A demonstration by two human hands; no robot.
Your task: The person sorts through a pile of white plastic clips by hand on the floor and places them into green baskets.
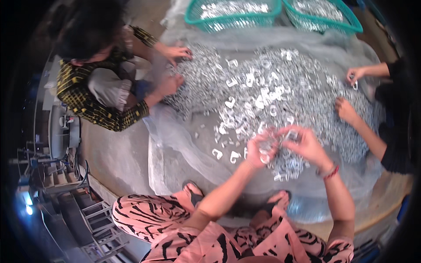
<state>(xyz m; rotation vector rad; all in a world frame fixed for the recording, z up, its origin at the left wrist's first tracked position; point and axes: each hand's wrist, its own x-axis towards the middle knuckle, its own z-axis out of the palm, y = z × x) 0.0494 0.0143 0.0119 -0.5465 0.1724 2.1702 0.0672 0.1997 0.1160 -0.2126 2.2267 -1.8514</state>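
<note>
A wide heap of small silvery metal pieces (302, 83) covers the plastic sheet before me, with larger loop-shaped pieces (267, 97) lying bright on top. My left hand (258, 151) is closed around several shiny pieces (265, 144), held low over the near edge of the heap. Close beside it, my right hand (308, 143), with a red band at the wrist, pinches one silvery loop-shaped piece (291, 135) between thumb and fingers. Its exact kind is too blurred to tell. Loose loops (235, 156) lie left of my left hand, and a small cluster (287, 171) sits below both hands.
Two green baskets (232, 22) filled with silvery pieces stand at the far side. On the left, a person in a patterned sleeve (127, 115) reaches into the heap; on the right, another person's hands (347, 111) work there. Clear plastic sheeting (184, 147) lies bunched at the near left.
</note>
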